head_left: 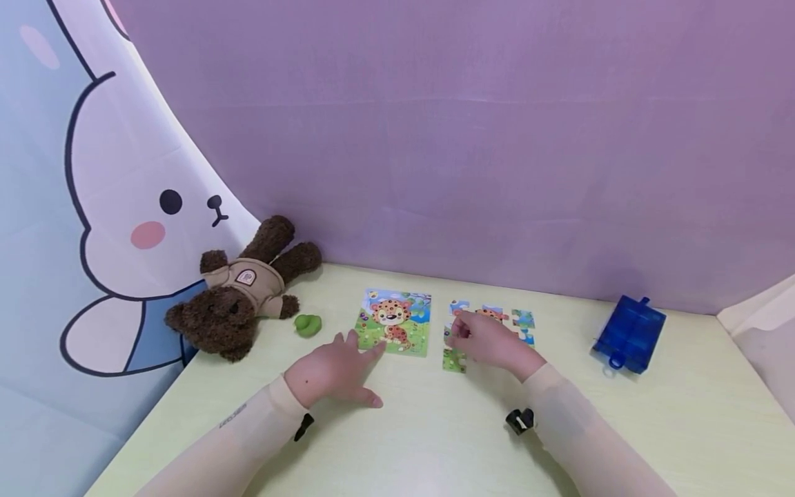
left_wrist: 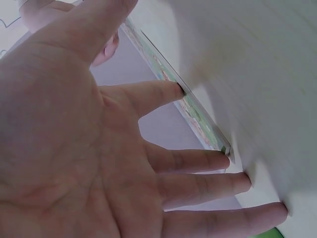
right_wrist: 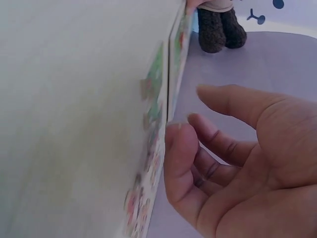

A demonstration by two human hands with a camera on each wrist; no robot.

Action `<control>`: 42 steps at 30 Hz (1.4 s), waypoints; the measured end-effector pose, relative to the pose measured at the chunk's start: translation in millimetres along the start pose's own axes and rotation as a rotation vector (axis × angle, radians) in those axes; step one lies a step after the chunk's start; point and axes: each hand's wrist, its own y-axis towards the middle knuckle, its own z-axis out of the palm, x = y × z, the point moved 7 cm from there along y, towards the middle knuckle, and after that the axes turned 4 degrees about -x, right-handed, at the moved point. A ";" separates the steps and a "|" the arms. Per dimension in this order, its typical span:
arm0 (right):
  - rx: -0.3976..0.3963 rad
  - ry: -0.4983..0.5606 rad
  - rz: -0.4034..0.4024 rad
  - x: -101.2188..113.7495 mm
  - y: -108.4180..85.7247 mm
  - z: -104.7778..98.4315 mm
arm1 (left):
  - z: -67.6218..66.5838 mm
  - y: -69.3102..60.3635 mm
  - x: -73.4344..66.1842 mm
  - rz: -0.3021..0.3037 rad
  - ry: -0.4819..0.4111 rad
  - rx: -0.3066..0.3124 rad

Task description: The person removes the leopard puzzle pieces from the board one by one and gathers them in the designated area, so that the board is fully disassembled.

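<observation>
My left hand (head_left: 332,369) spreads its straight fingers at the near left corner of a square leopard picture board (head_left: 410,321). In the left wrist view, the index fingertip touches the edge of that board (left_wrist: 204,123), and other fingertips rest on the table. To the right, several jigsaw puzzle pieces (head_left: 523,319) lie flat with small gaps between them. Over their left part hovers my right hand (head_left: 493,342), fingers loosely bent. The right wrist view shows the thumb apart from the index finger, nothing between them, with the index fingertip close to the pieces (right_wrist: 154,74).
A brown teddy bear (head_left: 251,283) lies at the back left against the curtain. Beside it sits a small green toy (head_left: 307,324). At the right stands a translucent blue box (head_left: 630,335). A purple cloth (head_left: 435,138) hangs behind the pale table (head_left: 410,449).
</observation>
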 end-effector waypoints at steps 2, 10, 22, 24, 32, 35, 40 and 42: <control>-0.004 0.019 -0.007 4.3 2.6 -0.6 | 0.2 0.3 0.2 -0.004 0.002 0.006; 0.012 0.270 0.020 22.5 23.1 7.5 | 2.5 2.8 2.4 -0.011 0.022 0.010; 0.017 0.385 0.015 45.1 46.6 21.8 | -0.2 -0.8 3.2 0.008 -0.043 0.062; 0.009 0.387 0.020 45.5 50.1 23.5 | -0.8 -2.0 4.6 0.008 -0.063 0.081; 0.034 0.469 0.015 49.3 66.3 35.6 | -5.1 -4.9 11.4 0.018 -0.118 0.105; 0.052 0.484 0.012 51.7 71.2 42.9 | -5.5 -4.3 15.4 0.034 -0.134 0.104; 0.060 0.444 0.018 51.2 74.3 49.1 | -7.2 -3.3 26.2 0.052 -0.189 0.084; 0.055 0.420 0.024 50.2 74.9 49.4 | -8.2 -3.1 31.4 0.049 -0.203 0.070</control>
